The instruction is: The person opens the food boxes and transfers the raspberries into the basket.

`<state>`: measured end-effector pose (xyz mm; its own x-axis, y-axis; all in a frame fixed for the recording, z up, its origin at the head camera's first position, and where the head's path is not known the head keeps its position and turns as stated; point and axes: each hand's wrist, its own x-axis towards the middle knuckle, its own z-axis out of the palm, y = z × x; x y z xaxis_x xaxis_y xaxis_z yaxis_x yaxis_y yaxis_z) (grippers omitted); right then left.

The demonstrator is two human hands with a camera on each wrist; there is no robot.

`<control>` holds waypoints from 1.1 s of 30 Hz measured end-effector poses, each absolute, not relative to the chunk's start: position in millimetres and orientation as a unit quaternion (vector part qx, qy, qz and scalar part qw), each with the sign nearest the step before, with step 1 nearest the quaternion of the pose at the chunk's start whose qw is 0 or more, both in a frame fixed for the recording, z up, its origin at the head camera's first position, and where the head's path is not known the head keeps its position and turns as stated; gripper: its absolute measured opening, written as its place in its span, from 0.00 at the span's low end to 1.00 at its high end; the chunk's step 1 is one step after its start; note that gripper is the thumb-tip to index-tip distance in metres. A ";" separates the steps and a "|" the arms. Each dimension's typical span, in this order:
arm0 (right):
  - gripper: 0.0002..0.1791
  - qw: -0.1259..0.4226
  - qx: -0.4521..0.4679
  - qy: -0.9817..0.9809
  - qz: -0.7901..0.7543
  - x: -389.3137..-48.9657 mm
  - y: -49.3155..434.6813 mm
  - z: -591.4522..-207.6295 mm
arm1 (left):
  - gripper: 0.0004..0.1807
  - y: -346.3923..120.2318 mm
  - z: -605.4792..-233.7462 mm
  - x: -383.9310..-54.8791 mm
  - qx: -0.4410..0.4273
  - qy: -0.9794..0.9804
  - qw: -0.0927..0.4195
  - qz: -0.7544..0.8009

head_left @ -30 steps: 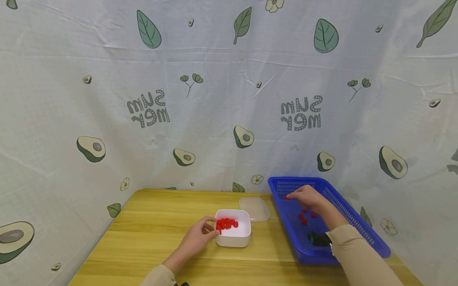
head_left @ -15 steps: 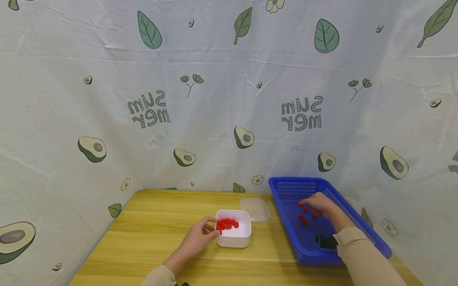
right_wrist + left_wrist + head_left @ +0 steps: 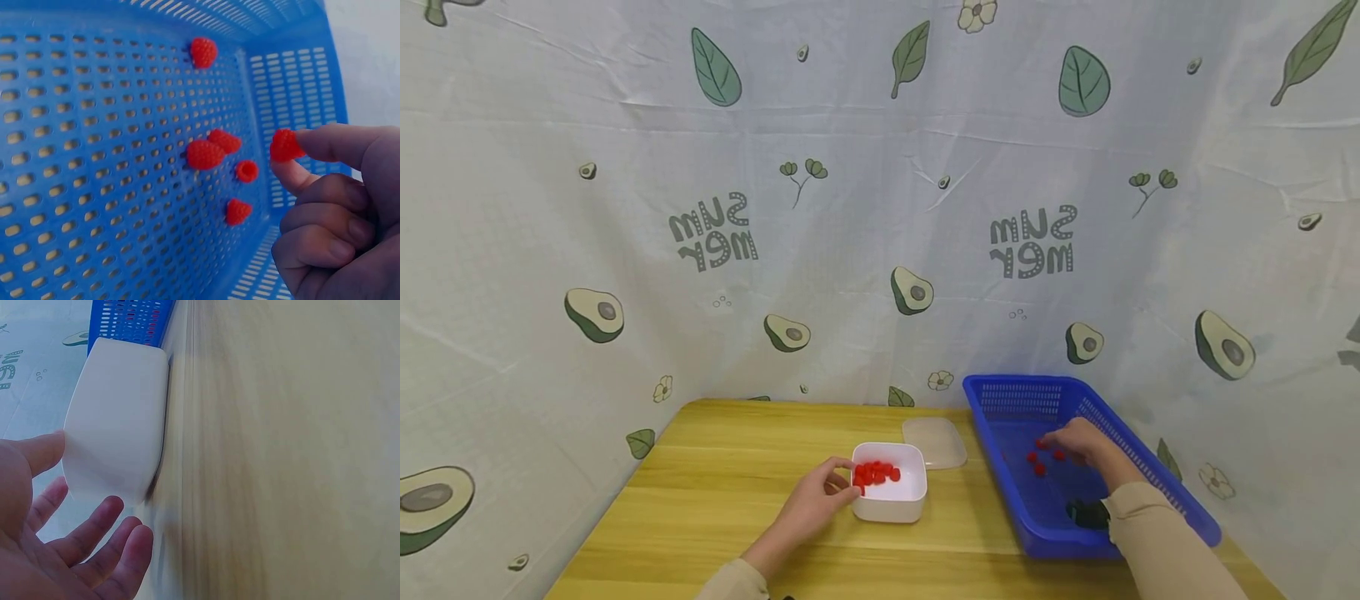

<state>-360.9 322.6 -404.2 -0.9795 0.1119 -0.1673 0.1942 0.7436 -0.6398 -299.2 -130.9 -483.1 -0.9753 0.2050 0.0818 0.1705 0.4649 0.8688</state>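
Note:
My right hand (image 3: 1078, 440) reaches into the blue basket (image 3: 1025, 533), and its thumb and index finger pinch a raspberry (image 3: 286, 145) just above the basket floor. Several other raspberries (image 3: 205, 155) lie scattered on that floor. To the left, a small white box (image 3: 889, 510) stands on the table with several raspberries (image 3: 880, 473) gathered at its far left. My left hand (image 3: 812, 500) holds the box's left side at the rim with thumb and index finger. The other left fingers (image 3: 128, 550) are loosely bent, apart from the box in the left wrist view.
A translucent lid (image 3: 935, 442) lies flat on the wooden table (image 3: 730, 475) behind the box, near the basket's left wall. A patterned curtain (image 3: 850, 217) hangs close behind and at both sides. A dark wrist camera (image 3: 1088, 514) sits low inside the basket beneath the right sleeve.
My right hand has moved right and nearer within the basket, away from its far left part. The left hand and the white box have stayed in place.

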 end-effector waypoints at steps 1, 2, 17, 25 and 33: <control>0.23 0.060 0.085 0.934 -0.341 -360.4 323.9 -405.1 | 0.23 -130.8 -483.7 -299.3 0.109 0.856 0.018 0.505; 0.22 0.061 0.087 0.935 -0.338 -359.8 325.1 -405.9 | 0.23 -130.7 -484.3 -299.4 0.110 0.856 0.018 0.505; 0.22 0.050 0.091 0.936 -0.337 -358.3 326.3 -406.0 | 0.23 -130.1 -483.6 -298.2 0.111 0.855 0.018 0.507; 0.20 0.044 0.051 0.935 -0.347 -358.1 306.9 -395.7 | 0.23 -130.7 -481.6 -297.7 0.110 0.855 0.016 0.507; 0.11 0.030 -0.008 0.944 -0.328 -362.0 279.9 -380.1 | 0.22 -130.1 -481.9 -298.5 0.110 0.855 0.016 0.507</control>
<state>-362.0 279.9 -380.1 -0.9980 -0.0358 -0.0516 0.0039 0.7844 -0.6202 -298.5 -130.1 -481.9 -0.9754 0.2036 0.0842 0.1714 0.4612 0.8706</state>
